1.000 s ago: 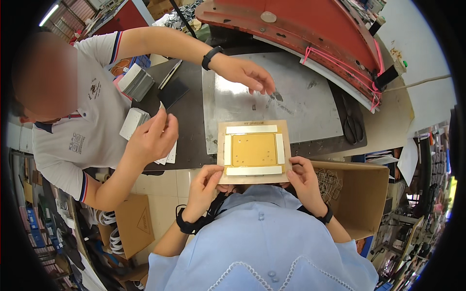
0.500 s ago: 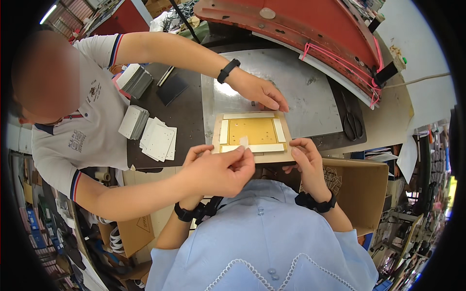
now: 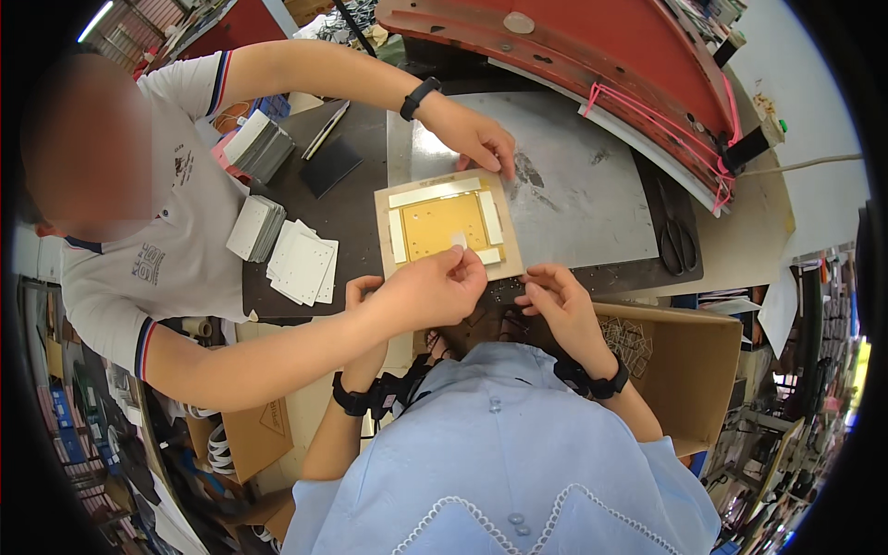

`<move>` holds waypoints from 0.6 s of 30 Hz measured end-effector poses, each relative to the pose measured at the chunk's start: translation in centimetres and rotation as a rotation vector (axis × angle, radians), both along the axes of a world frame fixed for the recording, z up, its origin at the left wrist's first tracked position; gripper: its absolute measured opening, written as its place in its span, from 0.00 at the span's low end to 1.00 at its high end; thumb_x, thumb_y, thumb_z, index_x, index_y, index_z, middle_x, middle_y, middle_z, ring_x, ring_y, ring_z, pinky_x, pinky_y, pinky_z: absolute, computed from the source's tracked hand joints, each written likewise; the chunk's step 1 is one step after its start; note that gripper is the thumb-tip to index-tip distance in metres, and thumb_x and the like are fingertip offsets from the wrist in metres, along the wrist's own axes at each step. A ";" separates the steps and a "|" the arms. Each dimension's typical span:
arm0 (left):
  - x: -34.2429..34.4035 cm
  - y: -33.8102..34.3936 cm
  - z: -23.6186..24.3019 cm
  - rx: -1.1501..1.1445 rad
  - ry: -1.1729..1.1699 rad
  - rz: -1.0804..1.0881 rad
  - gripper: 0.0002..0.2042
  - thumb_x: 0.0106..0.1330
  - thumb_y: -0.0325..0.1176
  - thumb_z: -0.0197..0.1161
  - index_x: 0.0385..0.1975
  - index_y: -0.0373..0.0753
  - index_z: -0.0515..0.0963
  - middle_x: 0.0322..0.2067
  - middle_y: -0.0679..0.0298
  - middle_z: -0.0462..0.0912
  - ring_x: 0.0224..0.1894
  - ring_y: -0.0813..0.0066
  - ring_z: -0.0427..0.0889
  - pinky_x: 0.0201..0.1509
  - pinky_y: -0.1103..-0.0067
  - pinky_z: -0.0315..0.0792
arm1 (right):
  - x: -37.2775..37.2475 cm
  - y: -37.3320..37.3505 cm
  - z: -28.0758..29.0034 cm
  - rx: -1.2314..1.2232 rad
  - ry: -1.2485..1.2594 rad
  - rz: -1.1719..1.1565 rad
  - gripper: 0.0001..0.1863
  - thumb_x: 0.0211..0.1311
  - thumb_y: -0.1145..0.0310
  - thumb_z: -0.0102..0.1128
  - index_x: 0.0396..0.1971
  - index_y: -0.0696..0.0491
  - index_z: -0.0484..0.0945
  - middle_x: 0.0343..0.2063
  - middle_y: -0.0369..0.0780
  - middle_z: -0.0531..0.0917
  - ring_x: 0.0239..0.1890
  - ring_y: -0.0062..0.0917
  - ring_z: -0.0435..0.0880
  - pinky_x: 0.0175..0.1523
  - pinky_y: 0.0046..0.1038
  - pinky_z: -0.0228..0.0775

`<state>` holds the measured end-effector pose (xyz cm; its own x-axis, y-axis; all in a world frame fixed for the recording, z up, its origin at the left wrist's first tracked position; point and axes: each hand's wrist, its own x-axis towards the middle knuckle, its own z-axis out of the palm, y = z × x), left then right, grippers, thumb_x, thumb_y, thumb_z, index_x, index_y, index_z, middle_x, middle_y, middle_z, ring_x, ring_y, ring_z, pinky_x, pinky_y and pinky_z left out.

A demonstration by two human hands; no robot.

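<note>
A tan square board point(image 3: 511, 250) with a yellow plate point(image 3: 442, 228) and pale strips around it sits tilted over the front of the table. My right hand point(image 3: 558, 303) is beside the board's near right corner, fingers loosely bent and apart, holding nothing I can see. Left of the board's near edge, my left hand point(image 3: 363, 294) shows only in part behind a co-worker's forearm; its grip is hidden. The co-worker's one hand point(image 3: 442, 289) pinches a small whitish piece point(image 3: 458, 240) over the plate. Their other hand point(image 3: 472, 139) is at the board's far edge.
A metal sheet point(image 3: 583, 194) covers the table's middle, below a red machine frame point(image 3: 573, 55). Black scissors point(image 3: 678, 242) lie at right. White cards point(image 3: 301, 264), stacked plates point(image 3: 256, 228) and a dark square point(image 3: 330, 166) lie at left. A cardboard box point(image 3: 684, 370) stands at lower right.
The board has shifted left and away from me and turned slightly, with the co-worker's far hand moving along. My right hand has moved slightly left and down, to the board's corner.
</note>
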<state>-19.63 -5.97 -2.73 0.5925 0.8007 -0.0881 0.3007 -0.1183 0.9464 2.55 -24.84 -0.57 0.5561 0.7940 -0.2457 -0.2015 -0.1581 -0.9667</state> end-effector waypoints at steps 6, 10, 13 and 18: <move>-1.8 -0.8 -0.7 -0.205 0.006 0.103 0.12 0.71 0.34 0.50 0.44 0.31 0.73 0.33 0.56 0.80 0.31 0.71 0.82 0.34 0.78 0.77 | 0.2 -1.6 -1.1 -0.098 -0.044 0.124 0.12 0.68 0.69 0.53 0.47 0.58 0.75 0.40 0.38 0.83 0.39 0.19 0.83 0.41 0.21 0.75; -2.5 -1.2 -1.4 -0.235 -0.038 0.089 0.12 0.72 0.34 0.50 0.40 0.31 0.76 0.33 0.57 0.82 0.31 0.71 0.82 0.34 0.77 0.77 | 0.0 -1.4 -0.6 -0.120 -0.134 0.255 0.10 0.68 0.71 0.53 0.44 0.59 0.76 0.39 0.39 0.83 0.39 0.19 0.82 0.44 0.21 0.74; -2.2 -1.7 -1.7 -0.260 -0.040 0.103 0.13 0.73 0.35 0.50 0.39 0.31 0.77 0.33 0.58 0.82 0.31 0.73 0.82 0.34 0.79 0.77 | 0.1 -1.1 0.0 -0.144 -0.218 0.359 0.10 0.67 0.72 0.53 0.44 0.61 0.76 0.38 0.41 0.84 0.40 0.21 0.83 0.45 0.22 0.74; -0.9 -1.5 -1.7 -0.284 0.009 0.072 0.12 0.72 0.35 0.53 0.39 0.31 0.77 0.31 0.60 0.81 0.31 0.73 0.82 0.34 0.80 0.76 | 0.1 -1.4 -0.3 -0.159 -0.301 0.393 0.11 0.66 0.71 0.54 0.44 0.61 0.76 0.37 0.42 0.84 0.40 0.23 0.84 0.46 0.23 0.74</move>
